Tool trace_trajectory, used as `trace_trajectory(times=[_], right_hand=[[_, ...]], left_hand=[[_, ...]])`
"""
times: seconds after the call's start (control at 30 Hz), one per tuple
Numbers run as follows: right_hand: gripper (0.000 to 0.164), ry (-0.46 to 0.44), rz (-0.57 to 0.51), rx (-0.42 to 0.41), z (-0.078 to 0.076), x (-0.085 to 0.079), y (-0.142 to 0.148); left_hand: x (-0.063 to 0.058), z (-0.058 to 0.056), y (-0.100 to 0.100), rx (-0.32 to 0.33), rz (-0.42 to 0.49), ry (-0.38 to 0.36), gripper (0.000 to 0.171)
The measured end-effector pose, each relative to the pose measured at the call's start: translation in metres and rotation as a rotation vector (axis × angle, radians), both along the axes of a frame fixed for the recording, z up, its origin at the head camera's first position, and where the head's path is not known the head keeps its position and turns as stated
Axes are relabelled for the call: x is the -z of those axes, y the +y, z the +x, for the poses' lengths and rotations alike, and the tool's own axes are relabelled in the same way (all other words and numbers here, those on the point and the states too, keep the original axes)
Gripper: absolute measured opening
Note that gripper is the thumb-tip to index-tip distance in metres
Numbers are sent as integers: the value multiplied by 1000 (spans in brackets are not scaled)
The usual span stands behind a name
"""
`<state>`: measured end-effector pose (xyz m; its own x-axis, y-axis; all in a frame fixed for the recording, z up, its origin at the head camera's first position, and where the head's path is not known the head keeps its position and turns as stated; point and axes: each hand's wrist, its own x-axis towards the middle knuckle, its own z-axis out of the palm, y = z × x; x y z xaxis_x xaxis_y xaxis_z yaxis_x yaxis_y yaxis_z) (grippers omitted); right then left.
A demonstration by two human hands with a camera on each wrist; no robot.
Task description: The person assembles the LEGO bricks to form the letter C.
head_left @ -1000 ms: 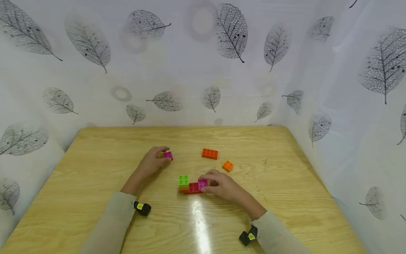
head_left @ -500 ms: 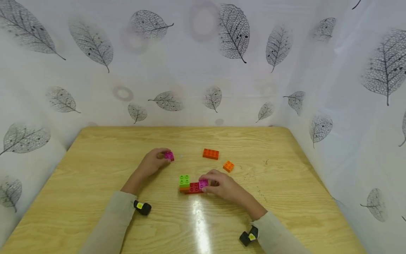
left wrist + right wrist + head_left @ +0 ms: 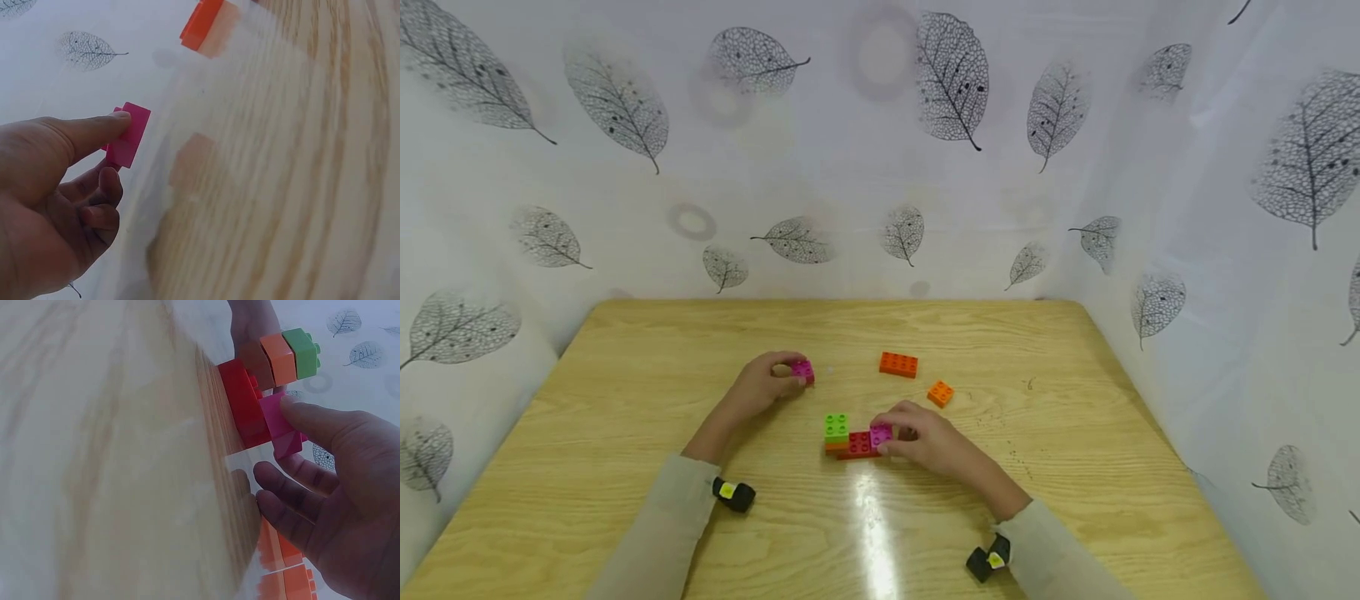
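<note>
In the head view my left hand pinches a small pink brick between thumb and fingers. The left wrist view shows that pink brick tilted, close over its reflection in the tabletop. My right hand pinches a magenta brick at the right end of a longer red brick. Seen from the right wrist, the magenta brick sits against the red brick's studded top. An orange brick topped by a lime green brick stands on the red brick's left end.
A long orange-red brick and a small square orange brick lie on the wooden table beyond my right hand. A leaf-print cloth surrounds the table at the back and sides.
My left hand has shifted very slightly right and nearer with the pink brick. My right hand keeps its pinch on the magenta brick in place.
</note>
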<state>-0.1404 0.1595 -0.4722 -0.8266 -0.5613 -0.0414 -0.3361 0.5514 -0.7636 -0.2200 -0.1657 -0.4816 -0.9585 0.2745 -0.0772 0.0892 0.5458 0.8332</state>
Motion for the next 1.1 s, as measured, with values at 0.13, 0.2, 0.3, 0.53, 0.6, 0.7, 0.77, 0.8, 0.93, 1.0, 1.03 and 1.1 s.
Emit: trace_trajectory(times=[0.13, 0.2, 0.3, 0.53, 0.6, 0.7, 0.77, 0.8, 0.93, 1.0, 1.03, 1.1], right_hand=[[34, 9, -2, -2, 0, 0, -1], [34, 10, -2, 0, 0, 0, -1], [35, 9, -4, 0, 0, 0, -1], [36, -1, -10, -2, 0, 1, 0], [36, -2, -7, 0, 0, 0, 0], [36, -1, 3, -1, 0, 0, 0], [37, 1, 9, -3, 0, 0, 0], [37, 2, 10, -4, 0, 0, 0], [37, 6, 10, -5, 0, 0, -1], [37, 5, 5, -6, 0, 0, -1], [37, 3, 4, -6, 0, 0, -1], [38, 1, 2, -5, 0, 0, 0]], left_hand=[[-6, 5, 2, -4, 30, -37, 46], [-10, 8, 3, 0, 23, -32, 46], [-15, 14, 3, 0, 2, -19, 46], [-31, 30, 7, 23, 3, 35, 47], [-35, 34, 9, 35, 2, 58, 46], [-41, 42, 12, 59, 5, 75, 44], [-45, 46, 14, 73, 14, 79, 44], [-46, 49, 15, 81, 20, 79, 44], [-52, 59, 18, 110, 33, 89, 42], [-54, 64, 20, 125, 37, 94, 41], [-55, 66, 21, 132, 36, 101, 40], [-57, 69, 24, 144, 35, 111, 38]])
